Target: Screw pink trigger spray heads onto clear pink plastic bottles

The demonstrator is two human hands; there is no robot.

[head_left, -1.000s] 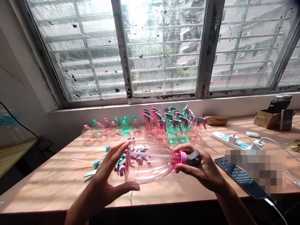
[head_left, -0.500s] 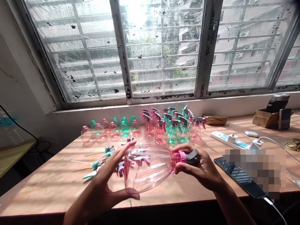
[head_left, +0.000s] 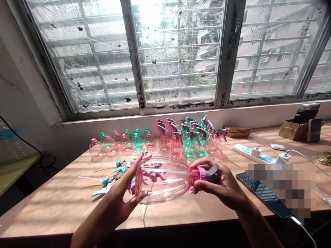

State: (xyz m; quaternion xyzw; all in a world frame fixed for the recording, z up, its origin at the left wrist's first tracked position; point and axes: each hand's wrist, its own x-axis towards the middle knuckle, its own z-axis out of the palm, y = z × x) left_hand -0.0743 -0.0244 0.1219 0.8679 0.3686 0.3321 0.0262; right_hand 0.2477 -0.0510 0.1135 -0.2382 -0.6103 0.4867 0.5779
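Observation:
A clear pink spray bottle (head_left: pixel 165 182) lies sideways in the air above the table's front part, its base to the left. My left hand (head_left: pixel 120 194) is wrapped round the base end, with the thumb seen through the plastic. On the right, my right hand (head_left: pixel 219 186) grips the pink collar (head_left: pixel 201 174) and grey spray head (head_left: pixel 213 172) at the neck. Loose trigger sprayers (head_left: pixel 121 167) in teal and pink, with thin tubes, lie on the table behind and left of the bottle.
Open pink and green bottles (head_left: pixel 126 144) stand at the back left. Bottles fitted with sprayers (head_left: pixel 191 148) stand beside them. To the right are a power strip (head_left: pixel 253 154), a phone (head_left: pixel 266 196) with a cable, and a cardboard box (head_left: pixel 292 129) near the window.
My left hand has shifted its hold on the bottle's base, its thumb moving up. The base has risen slightly and turned. My right hand stays on the neck.

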